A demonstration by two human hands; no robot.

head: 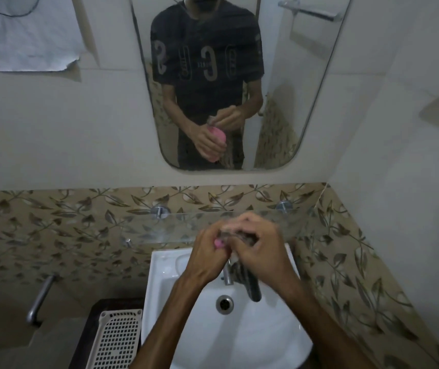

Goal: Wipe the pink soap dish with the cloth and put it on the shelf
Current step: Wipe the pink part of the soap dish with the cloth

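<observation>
Leaf-patterned tiles back a white sink (159, 265), with a glass shelf (170, 227) fixed above its rear edge. From the head view, the left hand (207, 251) curls its fingers around the pink soap dish (218, 243), held over the sink just before the shelf. The right hand (255, 246) presses the cloth (239, 234) against it, fingers bent together. Wiping looks underway; shelving is not yet done.
</observation>
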